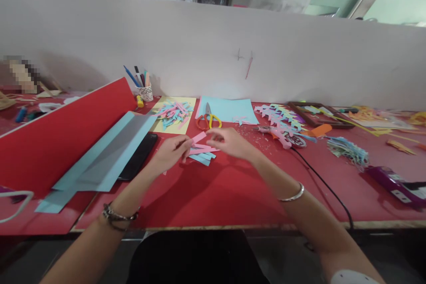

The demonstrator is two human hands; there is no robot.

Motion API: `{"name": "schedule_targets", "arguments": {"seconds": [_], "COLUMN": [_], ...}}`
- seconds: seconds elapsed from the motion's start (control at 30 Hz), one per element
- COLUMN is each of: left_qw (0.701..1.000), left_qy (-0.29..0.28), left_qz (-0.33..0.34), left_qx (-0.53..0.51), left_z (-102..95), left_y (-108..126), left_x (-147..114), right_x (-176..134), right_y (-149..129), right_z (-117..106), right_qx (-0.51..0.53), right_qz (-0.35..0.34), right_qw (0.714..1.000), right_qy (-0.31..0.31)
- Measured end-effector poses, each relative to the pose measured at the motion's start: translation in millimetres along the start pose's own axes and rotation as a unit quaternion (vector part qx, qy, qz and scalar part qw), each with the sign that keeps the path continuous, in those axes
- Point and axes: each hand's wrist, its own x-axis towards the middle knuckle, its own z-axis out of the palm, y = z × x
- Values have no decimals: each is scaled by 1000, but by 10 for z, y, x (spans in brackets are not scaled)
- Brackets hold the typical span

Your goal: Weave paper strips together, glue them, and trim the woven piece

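A short pink paper strip [199, 138] is pinched between the thumb and fingers of my left hand [173, 150]. Close to the strip's far end is my right hand [229, 141], its fingers curled; whether they touch the paper I cannot tell. Below both hands, more pink strips [203, 149] and light blue strips [203, 158] lie in a small loose pile on the red table [206, 199]. Just behind the hands rest scissors [208, 117] with red and yellow handles, their blades pointing away from me.
At the back, a heap of cut pieces [175, 113] covers a yellow sheet [189, 104]. Blue paper [229, 106] lies beside it. To the right are a corded glue gun [278, 135] and folded paper chains [279, 115]. A black phone [140, 157] and blue sheets [109, 159] are left.
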Motion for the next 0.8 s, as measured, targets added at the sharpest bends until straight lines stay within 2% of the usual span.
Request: {"name": "schedule_targets", "arguments": {"seconds": [0.17, 0.33, 0.5, 0.63, 0.8], "left_qw": [992, 982, 960, 950, 945], "left_qy": [56, 68, 119, 129, 138], "left_qz": [-68, -106, -139, -156, -142], "left_qx": [-88, -143, -214, -236, -262], "left_z": [-37, -4, 120, 148, 153], "left_y": [-138, -179, -263, -354, -415], "left_x": [192, 299, 293, 265, 250], "right_x": [-185, -240, -252, -250, -220], "right_y": [176, 269, 307, 362, 467], "right_z": [334, 511, 484, 458, 374], "right_qx": [-120, -123, -89, -2, 154], "right_qz": [31, 47, 57, 64, 153], "right_qw": [990, 989, 994, 995, 960], "right_qy": [-68, -68, -11, 74, 174]}}
